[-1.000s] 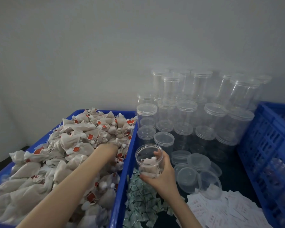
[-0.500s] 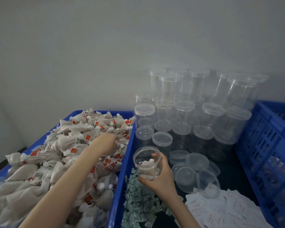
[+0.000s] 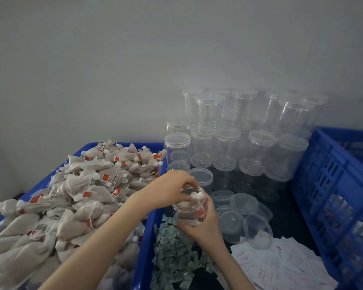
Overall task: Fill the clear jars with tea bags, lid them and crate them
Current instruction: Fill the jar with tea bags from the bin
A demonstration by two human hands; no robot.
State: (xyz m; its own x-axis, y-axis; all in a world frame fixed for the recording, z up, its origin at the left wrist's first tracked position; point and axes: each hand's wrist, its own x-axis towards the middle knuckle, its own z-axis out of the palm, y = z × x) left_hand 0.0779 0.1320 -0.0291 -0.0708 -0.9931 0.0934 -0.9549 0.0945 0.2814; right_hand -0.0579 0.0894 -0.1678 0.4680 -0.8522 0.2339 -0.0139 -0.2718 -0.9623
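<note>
Right hand (image 3: 204, 223) grips jar (image 3: 189, 208) from below, just right of the tea bag bin (image 3: 149, 237); left hand (image 3: 172, 189) sits over its mouth, fingers curled on tea bags (image 3: 194, 196). Behind: stacked lidded jars (image 3: 239, 143) vs. grey wall (image 3: 113, 70), blue crate (image 3: 333, 185) at right.

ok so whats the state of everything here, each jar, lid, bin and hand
held jar: lid off, partly filled with tea bags
left hand: over the jar mouth, fingers curled on a tea bag
right hand: grips the jar's lower side
tea bag bin: heaped
stacked jars: empty, lidded
loose lids: off, lying by the stack
blue crate: contents too blurred to tell
</note>
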